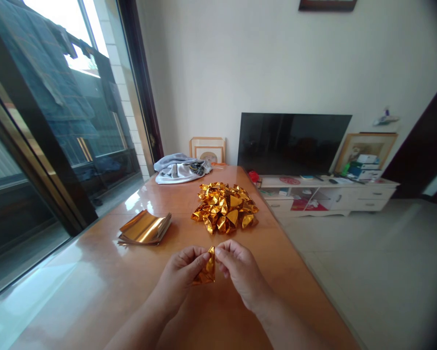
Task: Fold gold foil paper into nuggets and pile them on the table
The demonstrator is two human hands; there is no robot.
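Note:
A folded piece of gold foil paper [204,275] is held upright just above the table. My left hand [183,271] is closed on it, thumb pressed on its near face. My right hand [237,266] pinches at the top right edge of the same piece, thumb against curled forefinger; the exact contact is partly hidden. Beyond my hands lies a heap of folded gold foil pieces [223,208]. To the left rests a stack of flat gold foil sheets [145,227], slightly curled, with uneven edges.
The glossy wooden table [272,265] has its right edge beside my right forearm. Crumpled grey clothes [182,170] lie at its far end, with framed pictures [208,149] behind. A television [294,143] stands on a low white cabinet [371,192]. Glass doors [58,121] are at left.

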